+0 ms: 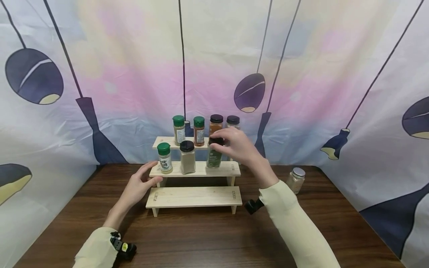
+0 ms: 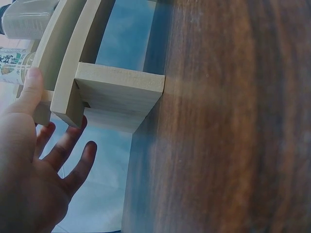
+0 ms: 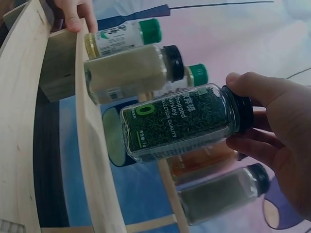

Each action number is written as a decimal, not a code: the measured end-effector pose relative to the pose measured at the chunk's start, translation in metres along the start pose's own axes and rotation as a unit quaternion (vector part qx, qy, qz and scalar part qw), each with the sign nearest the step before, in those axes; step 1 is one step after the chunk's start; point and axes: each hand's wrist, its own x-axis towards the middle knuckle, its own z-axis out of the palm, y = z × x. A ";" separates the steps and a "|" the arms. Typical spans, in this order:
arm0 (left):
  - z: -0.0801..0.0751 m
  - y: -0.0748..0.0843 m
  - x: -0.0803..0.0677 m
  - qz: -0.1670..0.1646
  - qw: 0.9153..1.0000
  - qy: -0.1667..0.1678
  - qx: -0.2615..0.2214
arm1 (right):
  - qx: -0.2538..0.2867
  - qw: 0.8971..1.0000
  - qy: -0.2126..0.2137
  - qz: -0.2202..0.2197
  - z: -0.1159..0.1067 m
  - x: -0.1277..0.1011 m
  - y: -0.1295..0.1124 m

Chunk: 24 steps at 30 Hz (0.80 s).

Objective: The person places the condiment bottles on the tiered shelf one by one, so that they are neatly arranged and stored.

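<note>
My right hand (image 1: 236, 145) pinches the black cap of a clear jar of green chopped parsley (image 3: 180, 124). This jar is at the right part of the middle step of a wooden tiered rack (image 1: 194, 195); in the right wrist view a small gap shows between its base and the board. At the rack's left end, my left hand (image 2: 36, 160) holds the middle board, its thumb at the front corner and other fingers beyond. On that board stand a green-capped shaker (image 1: 165, 160) and a black-capped jar of pale powder (image 1: 187, 158).
Along the top step stand two green-capped shakers, one pale (image 1: 179, 132) and one reddish (image 1: 199, 132), and two black-capped jars, one orange (image 1: 216, 124). A silver-lidded jar (image 1: 296, 181) stands on the brown table (image 1: 207, 238) at right. A patterned cloth (image 1: 214, 56) hangs behind.
</note>
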 end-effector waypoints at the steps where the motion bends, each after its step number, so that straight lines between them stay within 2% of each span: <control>1: 0.000 0.000 0.000 0.000 1.000 0.000 -0.002 | 0.000 1.000 -0.007 0.003 0.002 0.002 0.000; 11: 0.001 0.002 0.000 0.003 1.000 0.002 0.001 | 0.023 0.997 -0.071 0.036 0.017 0.015 -0.003; 24: 0.000 0.000 0.001 0.000 1.000 0.004 0.006 | 0.029 0.995 -0.088 0.043 0.031 0.019 0.001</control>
